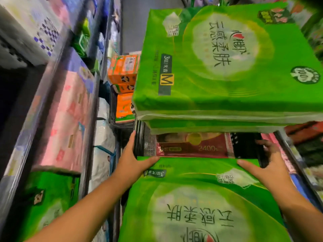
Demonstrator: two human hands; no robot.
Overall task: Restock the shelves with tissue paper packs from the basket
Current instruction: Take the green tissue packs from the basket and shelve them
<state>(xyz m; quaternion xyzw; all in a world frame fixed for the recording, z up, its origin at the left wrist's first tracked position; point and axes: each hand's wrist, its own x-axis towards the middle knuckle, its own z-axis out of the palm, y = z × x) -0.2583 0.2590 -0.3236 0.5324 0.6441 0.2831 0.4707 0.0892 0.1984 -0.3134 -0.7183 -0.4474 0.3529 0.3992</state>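
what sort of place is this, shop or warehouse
Most likely a supermarket aisle for paper goods. Shelves on the left hold pink tissue packs, green tissue packs are stacked ahead, orange packs sit further down, and the left hand and right hand grip another green pack.

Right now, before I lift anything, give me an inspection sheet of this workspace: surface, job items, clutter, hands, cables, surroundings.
Surface: black basket, filled with tissue packs.
Job's things: near green pack, held at its far corners; green stack beyond it, higher; red pack lower down between them.
Clutter: nothing seen.
Grippers: left hand and right hand both grip the near green pack, thumbs on top.
Cables: nothing seen.
Surroundings: shelves on the left hold pink packs and green shelf packs; orange packs stand further down the aisle.
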